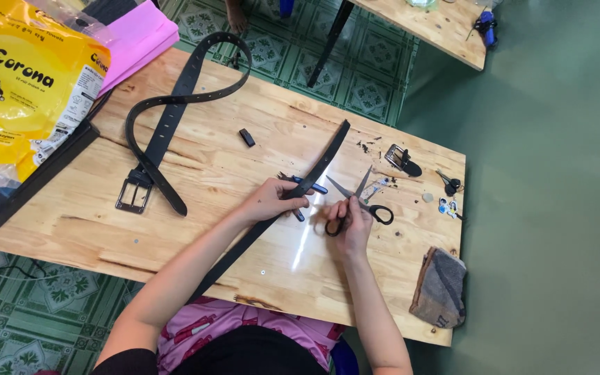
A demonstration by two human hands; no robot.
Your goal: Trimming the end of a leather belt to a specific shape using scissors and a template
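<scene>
Head view, looking down on a pale wooden counter [196,229]: at its far left edge lie a yellow plastic bag [26,83] and a pink sheet [140,38], with a dark flat case [29,184] running beside them. Next comes a finished black belt [175,104], looped in a loose curve with its square metal buckle [133,194] lying toward the near side. A small black belt loop [246,137] sits alone further right. At the middle, the left hand [272,200] is clenched on a long black belt strap [317,173] — its long axis runs diagonally, from the near left by the person's lap up to the far right, where its cut end points away. A blue-handled tool [310,186] lies under or against that same hand; whether the fingers grip it too cannot be told. Just right of the strap, the right hand [352,222] holds black-handled scissors [366,201], fingers through one ring, blades spread and aimed away from the body. The scissors lie just beside the strap, not touching it — the right hand is the nearer to the strap's free far end. Further right rest a loose metal buckle [401,160], small pliers [449,184], scraps, and a folded grey cloth [442,285] at the near right corner.
</scene>
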